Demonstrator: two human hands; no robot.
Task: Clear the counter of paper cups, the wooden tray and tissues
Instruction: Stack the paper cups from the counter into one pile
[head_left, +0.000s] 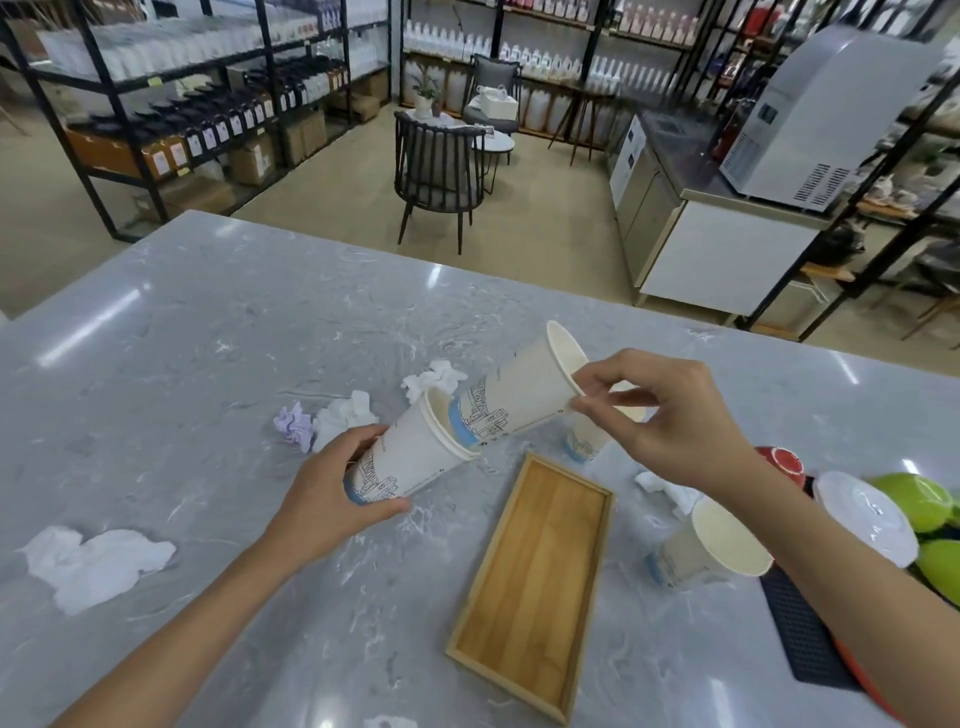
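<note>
My left hand (332, 493) grips a stack of white printed paper cups (410, 452), tilted with the mouth up and right. My right hand (670, 415) pinches the rim of another paper cup (519, 395), whose base sits at the mouth of the stack. A further cup (584, 441) stands behind my right hand, partly hidden. One more cup (701, 551) stands under my right forearm. The wooden tray (535, 582) lies flat on the grey counter (208, 364). Crumpled tissues lie behind the cups (436, 379), (343, 415), a lilac one (295, 426), one at the near left (93, 564), one right of the tray (670, 491).
At the right edge are green bowls (919, 499), a white lid (867, 514), a red object (782, 462) and a black mat (800, 634). Beyond the counter stand a dark chair (436, 171), a small round table and shelving full of bottles.
</note>
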